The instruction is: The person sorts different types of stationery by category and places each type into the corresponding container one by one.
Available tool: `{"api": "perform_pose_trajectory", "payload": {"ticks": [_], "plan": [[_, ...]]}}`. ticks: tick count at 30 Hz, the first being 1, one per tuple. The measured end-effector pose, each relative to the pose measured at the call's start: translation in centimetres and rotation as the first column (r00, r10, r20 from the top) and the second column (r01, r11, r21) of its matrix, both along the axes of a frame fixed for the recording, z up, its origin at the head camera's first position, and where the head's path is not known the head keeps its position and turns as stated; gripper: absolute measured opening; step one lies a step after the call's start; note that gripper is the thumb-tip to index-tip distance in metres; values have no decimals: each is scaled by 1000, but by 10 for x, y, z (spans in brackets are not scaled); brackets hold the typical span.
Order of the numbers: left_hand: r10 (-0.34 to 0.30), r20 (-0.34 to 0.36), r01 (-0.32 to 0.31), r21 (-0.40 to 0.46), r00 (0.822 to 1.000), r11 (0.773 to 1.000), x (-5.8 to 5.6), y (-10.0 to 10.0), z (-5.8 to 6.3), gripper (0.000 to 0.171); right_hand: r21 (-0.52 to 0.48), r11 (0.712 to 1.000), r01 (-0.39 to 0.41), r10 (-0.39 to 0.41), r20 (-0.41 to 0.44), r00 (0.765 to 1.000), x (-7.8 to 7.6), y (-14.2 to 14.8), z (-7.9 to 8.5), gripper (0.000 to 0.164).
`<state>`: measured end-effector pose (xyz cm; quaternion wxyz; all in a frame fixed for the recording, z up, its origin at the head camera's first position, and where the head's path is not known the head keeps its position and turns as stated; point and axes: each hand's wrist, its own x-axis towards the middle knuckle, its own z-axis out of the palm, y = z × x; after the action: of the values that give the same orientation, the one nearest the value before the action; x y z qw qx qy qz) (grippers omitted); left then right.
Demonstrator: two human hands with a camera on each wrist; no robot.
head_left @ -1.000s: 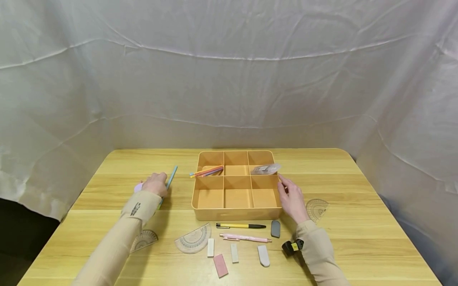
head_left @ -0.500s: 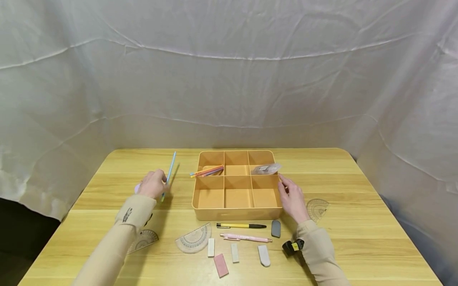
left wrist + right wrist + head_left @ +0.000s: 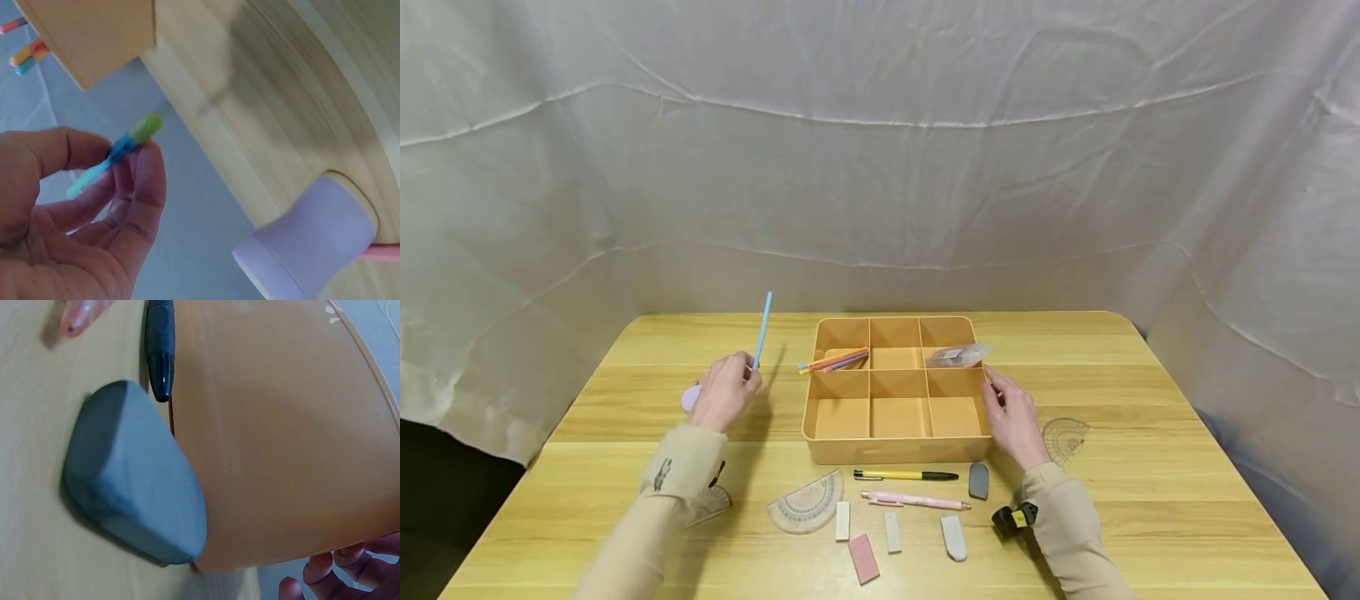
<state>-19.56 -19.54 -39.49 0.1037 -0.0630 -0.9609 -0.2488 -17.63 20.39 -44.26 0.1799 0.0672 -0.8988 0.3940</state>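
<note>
My left hand (image 3: 726,392) pinches a slim light-blue stick with a green end (image 3: 128,147) between thumb and fingers, above the table; its blue length (image 3: 762,329) points up and away in the head view. Left of that hand is a lilac, narrow-waisted object (image 3: 312,234), partly covered in the head view. An orange box (image 3: 898,451) with several compartments stands mid-table. My right hand (image 3: 1013,419) rests against its right side, fingertips at the wall. Several coloured sticks (image 3: 838,360) lie in the back left compartment, and a clear plastic packet (image 3: 958,356) leans in the back right one.
In front of the box lie a yellow pen (image 3: 895,474), a pink pen (image 3: 917,500), a grey eraser (image 3: 134,478), a pink eraser (image 3: 863,558) and several white ones. Clear protractors (image 3: 807,502) lie at the front and beside the right forearm. Pale cloth hangs behind.
My left hand has lifted the blue stick from near the table and tilted it more upright, uncovering more of the lilac object. The right hand and the box stay put.
</note>
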Motion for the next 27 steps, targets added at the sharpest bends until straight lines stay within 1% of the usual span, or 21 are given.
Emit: {"api": "perform_pose_trajectory", "payload": {"ticks": [2,5,9,11,13,16,18,19,21,23,27], "plan": [[2,-46,-2,7,999,1000,2,3,1,19,-1,1000,0,0,-1,1000,0,0,0,35],[5,-122,-3,20,992,1000,3,8,2,19,-2,1000,-3,3,-3,1000,0,0,0,35],[31,-199,-19,65,980,998,2,13,4,20,-9,1000,-7,7,3,1000,0,1,0,35],[53,-243,-29,102,968,994,1,15,5,21,-12,1000,-6,6,10,1000,0,1,0,36],[73,-309,-31,139,948,990,0,17,7,21,-8,1000,-7,7,12,1000,0,1,0,36],[85,-420,-10,178,903,984,0,20,10,20,-2,1000,-8,8,16,1000,0,1,0,36],[86,-475,8,191,876,981,0,22,13,18,-1,1000,-9,9,19,1000,1,1,0,36],[85,-495,15,194,865,981,1,23,14,17,-3,1000,-9,9,22,1000,1,1,0,36],[83,-519,27,201,851,979,1,25,16,15,-8,1000,-9,9,26,1000,0,1,0,36],[74,-534,44,204,842,978,2,27,18,13,-8,1000,-9,10,26,1000,0,1,1,36],[40,-553,88,203,832,975,2,31,18,11,-7,1000,-9,9,24,1000,0,1,1,36]]}}
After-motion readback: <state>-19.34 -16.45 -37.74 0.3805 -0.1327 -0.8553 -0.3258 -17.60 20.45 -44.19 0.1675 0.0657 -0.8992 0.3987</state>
